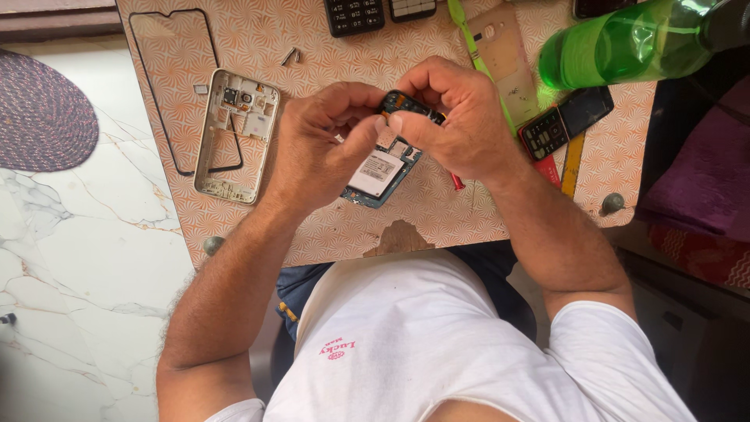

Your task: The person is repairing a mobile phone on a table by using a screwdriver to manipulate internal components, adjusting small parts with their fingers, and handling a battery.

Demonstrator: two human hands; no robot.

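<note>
Two hands at work: both closed around one phone circuit board (pixel 380 170), held just above the table
Table: patterned orange work board (pixel 258 39) on a lap, over white marble floor (pixel 86 234)
Bottle: green plastic bottle (pixel 625 47), lying at far right corner
Frame: silver phone middle frame (pixel 234 137), flat on table, left of the hands, well apart
Bezel: thin black screen bezel (pixel 173 90), partly under the frame
Left hand (pixel 320 148): curled shut, thumb and fingers pinching board's upper edge
Right hand (pixel 461 121): fingers bent tight, gripping same board top from other side; red tool tip (pixel 456 184) pokes out below the palm
Keypad phone: black keypad phone (pixel 564 121), right of right hand
Screw: small metal piece (pixel 291 55), near top edge, kind unclear
</note>
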